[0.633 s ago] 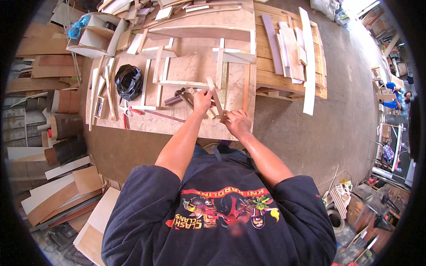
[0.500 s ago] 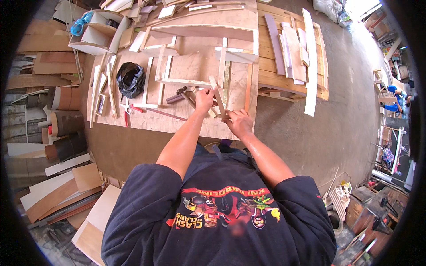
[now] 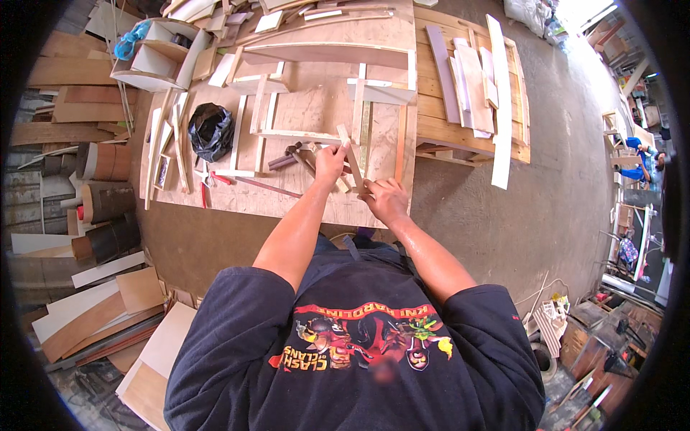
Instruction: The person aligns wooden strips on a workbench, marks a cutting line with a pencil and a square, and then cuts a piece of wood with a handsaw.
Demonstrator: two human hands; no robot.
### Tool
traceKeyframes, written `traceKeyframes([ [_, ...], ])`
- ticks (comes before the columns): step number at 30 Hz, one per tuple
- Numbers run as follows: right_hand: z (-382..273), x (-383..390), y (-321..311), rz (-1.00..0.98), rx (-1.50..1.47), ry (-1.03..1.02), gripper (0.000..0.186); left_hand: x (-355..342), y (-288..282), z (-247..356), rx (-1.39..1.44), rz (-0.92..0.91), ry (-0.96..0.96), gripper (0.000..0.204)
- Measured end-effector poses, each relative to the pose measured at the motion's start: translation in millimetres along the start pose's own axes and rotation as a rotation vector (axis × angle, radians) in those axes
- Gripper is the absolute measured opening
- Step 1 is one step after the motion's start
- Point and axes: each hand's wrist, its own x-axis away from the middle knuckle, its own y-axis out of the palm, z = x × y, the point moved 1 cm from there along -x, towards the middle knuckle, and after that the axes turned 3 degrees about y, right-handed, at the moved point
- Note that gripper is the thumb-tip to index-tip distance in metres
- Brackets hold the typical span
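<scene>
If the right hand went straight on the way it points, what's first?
The right hand would first meet the narrow wooden strip at its fingertips. Past that, probably the left hand, though depth is unclear from one view.

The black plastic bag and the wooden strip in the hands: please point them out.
Black plastic bag (image 3: 210,135): head view, on its visible middle.
Wooden strip (image 3: 353,160): head view, about midway along its length.

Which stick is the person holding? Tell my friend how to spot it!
Find the big plywood table. Near its closest edge, look between the left hand and right hand. It's the short, pale wooden strip slanting there, the only one both hands grip.
</scene>
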Motion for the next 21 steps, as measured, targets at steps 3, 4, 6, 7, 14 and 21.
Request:
traceKeyframes([
  [3,0.6,0.6,1.1,0.006,-0.006,0.002,0.038,-0.3,-0.1,0.4,-0.008,-0.001,0.004,0.047],
  [4,0.9,-0.6,1.5,0.005,-0.018,-0.003,0.039,-1.8,-0.7,0.1,-0.017,0.003,0.009,0.047],
  [6,1.3,-1.2,2.6,0.003,-0.031,-0.006,0.040,-3.8,-3.4,-1.3,-0.030,0.002,0.004,0.046],
  [7,2.8,-1.0,3.3,0.001,-0.031,-0.024,0.039,-4.2,-2.7,-0.9,-0.041,-0.001,0.001,0.046],
  [14,5.1,-0.4,5.0,0.002,-0.033,-0.035,0.038,-4.6,0.1,-2.5,-0.012,0.015,0.001,0.043],
  [21,1.3,-2.7,-3.7,0.103,-0.039,-0.103,0.037,0.4,-3.8,1.1,0.080,0.044,0.016,0.041],
])
